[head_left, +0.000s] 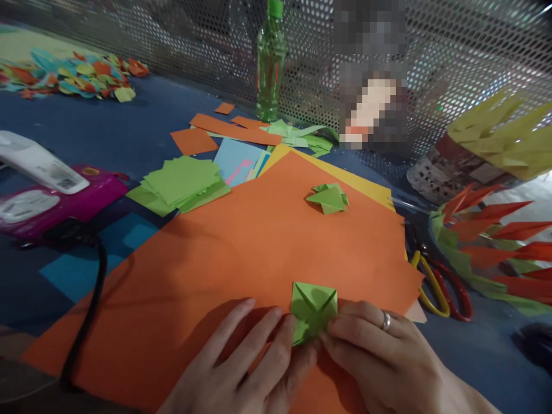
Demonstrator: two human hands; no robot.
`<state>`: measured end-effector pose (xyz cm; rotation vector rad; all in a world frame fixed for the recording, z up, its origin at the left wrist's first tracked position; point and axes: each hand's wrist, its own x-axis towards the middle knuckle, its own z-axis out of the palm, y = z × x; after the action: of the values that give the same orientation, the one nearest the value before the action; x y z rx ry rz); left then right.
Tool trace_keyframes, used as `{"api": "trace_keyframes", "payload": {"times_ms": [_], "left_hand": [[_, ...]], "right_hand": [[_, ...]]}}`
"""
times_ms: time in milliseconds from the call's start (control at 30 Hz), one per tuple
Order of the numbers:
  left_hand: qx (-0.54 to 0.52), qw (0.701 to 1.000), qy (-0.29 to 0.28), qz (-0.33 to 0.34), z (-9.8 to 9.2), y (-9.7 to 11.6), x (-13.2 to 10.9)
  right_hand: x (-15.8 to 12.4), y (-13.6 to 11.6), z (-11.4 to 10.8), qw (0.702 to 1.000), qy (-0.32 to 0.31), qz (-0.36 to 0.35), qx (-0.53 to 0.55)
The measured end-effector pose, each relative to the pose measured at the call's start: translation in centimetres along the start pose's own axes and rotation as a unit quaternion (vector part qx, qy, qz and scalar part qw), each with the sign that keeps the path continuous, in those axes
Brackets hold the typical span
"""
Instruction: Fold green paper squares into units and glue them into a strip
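Right hand has thumb and fingertips closed on the lower right edge of the folded green square; left hand has index finger against the square's left edge and thumb at its bottom, other fingers spread, can't tell if that one actually pinches. Square is at the near part of the big orange sheet, flap creases up, between both hands. Folded green piece sits farther back on same sheet, green paper stack beyond its left edge, scissors off to the right.
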<state>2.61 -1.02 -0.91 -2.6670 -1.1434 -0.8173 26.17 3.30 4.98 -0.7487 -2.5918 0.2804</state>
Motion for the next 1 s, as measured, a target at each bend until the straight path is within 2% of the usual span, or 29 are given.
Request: {"api": "trace_keyframes", "payload": {"times_ms": [167, 333, 467, 567, 667, 767, 1000], "left_hand": [[-0.011, 1.0, 0.021, -0.018, 0.0, 0.4, 0.1], [0.007, 0.998, 0.046, 0.036, 0.0, -0.6, -0.6], [0.025, 0.998, 0.001, 0.06, -1.0, -1.1, -0.7], [0.029, 0.996, -0.043, 0.065, -1.7, -1.1, -0.6], [0.033, 0.996, -0.044, 0.064, -1.6, -1.1, -0.6], [0.03, 0.998, -0.032, 0.054, -1.3, -1.1, -0.7], [0.014, 0.999, -0.017, 0.029, -1.6, -0.7, -0.2]], "right_hand": [[-0.2, 0.0, 0.1, 1.0, 0.0, -0.008, 0.004], [-0.2, 0.2, 0.4, 1.0, -0.01, 0.004, 0.023], [-0.2, 0.5, 0.1, 0.998, 0.013, 0.003, 0.054], [-0.4, 1.0, -0.3, 0.997, 0.029, 0.035, 0.064], [-0.2, 1.5, -0.5, 0.996, -0.003, 0.072, 0.048], [0.1, 1.6, -0.5, 0.996, -0.028, 0.067, 0.06], [-0.1, 1.9, 0.2, 0.988, -0.03, 0.096, 0.117]]}}
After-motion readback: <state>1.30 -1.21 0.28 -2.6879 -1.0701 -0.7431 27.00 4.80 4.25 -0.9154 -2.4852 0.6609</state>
